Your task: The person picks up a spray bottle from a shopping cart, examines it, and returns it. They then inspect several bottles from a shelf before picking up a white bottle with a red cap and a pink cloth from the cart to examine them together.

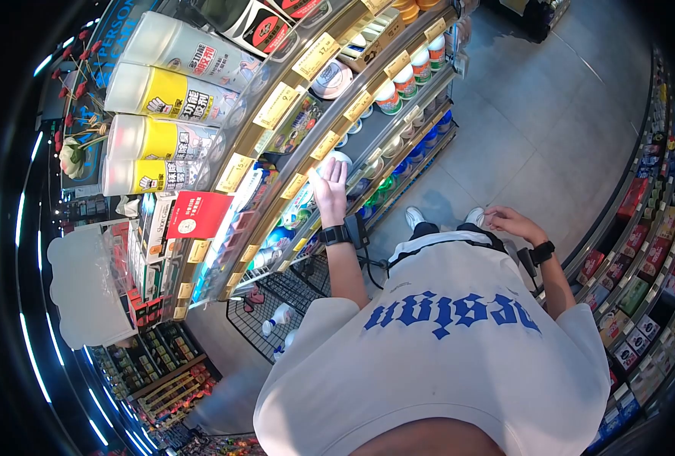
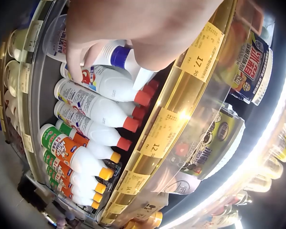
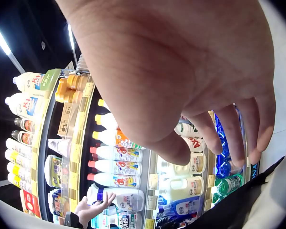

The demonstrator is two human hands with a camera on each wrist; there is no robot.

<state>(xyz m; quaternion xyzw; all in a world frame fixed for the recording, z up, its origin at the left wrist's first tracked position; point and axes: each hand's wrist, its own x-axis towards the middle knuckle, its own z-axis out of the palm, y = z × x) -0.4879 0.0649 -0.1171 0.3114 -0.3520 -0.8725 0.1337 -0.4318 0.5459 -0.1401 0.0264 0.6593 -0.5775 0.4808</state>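
My left hand reaches into a shelf of cleaning products, its fingers fairly straight. In the left wrist view, that hand is over a white bottle with a blue collar, its thumb on one side and fingers on the other. From the right wrist view, the same hand overlaps the white bottle, fingers spread at its blue collar. White bottles with red caps stand beside it. My right hand hangs loosely by my side, away from the shelf, holding nothing.
A wire shopping cart with bottles inside stands by the shelf at my left. Gold price-tag rails edge the shelves. Orange-capped bottles line the same shelf. Another stocked shelf runs behind my right side. Grey floor lies between.
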